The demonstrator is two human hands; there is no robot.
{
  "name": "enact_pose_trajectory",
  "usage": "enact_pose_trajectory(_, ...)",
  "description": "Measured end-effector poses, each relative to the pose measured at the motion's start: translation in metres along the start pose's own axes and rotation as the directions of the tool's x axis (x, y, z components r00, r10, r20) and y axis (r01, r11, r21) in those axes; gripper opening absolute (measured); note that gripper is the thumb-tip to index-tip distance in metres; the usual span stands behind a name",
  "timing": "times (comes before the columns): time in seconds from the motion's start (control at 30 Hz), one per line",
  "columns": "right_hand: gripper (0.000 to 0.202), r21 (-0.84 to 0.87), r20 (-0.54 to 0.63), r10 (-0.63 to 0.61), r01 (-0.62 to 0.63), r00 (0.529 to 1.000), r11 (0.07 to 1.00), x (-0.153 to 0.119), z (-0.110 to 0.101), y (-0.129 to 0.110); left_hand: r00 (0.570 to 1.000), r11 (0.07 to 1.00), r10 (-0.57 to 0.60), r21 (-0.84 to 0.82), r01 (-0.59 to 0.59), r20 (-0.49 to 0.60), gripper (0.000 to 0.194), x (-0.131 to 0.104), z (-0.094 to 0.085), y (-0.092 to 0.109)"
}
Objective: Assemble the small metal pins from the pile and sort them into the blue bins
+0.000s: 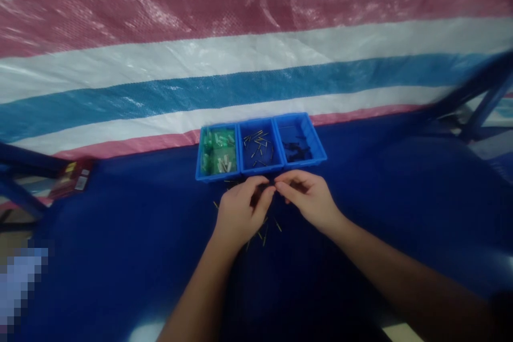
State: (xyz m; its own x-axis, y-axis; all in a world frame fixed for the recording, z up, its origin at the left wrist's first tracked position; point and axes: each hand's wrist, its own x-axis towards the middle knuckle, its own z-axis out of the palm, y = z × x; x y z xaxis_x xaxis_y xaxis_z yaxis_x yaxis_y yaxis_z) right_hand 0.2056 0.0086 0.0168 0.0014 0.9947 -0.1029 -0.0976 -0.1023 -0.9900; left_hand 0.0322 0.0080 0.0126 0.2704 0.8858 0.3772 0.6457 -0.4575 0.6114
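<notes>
My left hand (242, 208) and my right hand (306, 195) meet fingertip to fingertip just in front of three blue bins. Both are pinched; whatever lies between the fingers is too small and dark to make out. Several thin brass-coloured pins (278, 224) lie on the blue table around and below my left hand. In the left bin (197, 163) are clear and white pieces on green material. The middle bin (241, 163) holds scattered thin metal pins (259, 141). Small dark parts (296, 150) sit in the right bin (318, 144).
A red box (72, 179) stands at the table's left edge beside a dark blue frame (24, 187). Behind the bins hangs a striped red, white and blue sheet (240, 91). Another blue frame (476, 85) rises at the right.
</notes>
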Motion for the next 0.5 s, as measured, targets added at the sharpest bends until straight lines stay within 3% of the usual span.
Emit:
enact_pose_trajectory(0.13, 0.022, 0.012, -0.005, 0.027, -0.027, 1.0, 1.0, 0.0011, 0.0003, 0.0001, 1.0, 1.0, 0.001, 0.03, -0.001, 0.007, 0.013, -0.0001, 0.0012, 0.0005)
enact_pose_trajectory(0.37, 0.021, 0.071, 0.029, 0.061, -0.063, 0.998, 0.995, 0.0008, -0.0003, -0.0003, 0.998, 0.999, 0.023, 0.029, -0.025, 0.053, 0.027, 0.001, -0.0013, -0.0007)
enact_pose_trajectory(0.5, 0.019, 0.097, -0.099, 0.053, -0.043, 0.994, 0.994, 0.0024, -0.0022, 0.0028, 0.999, 0.999, 0.019, 0.029, -0.02, 0.027, 0.028, 0.0003, -0.0019, -0.0012)
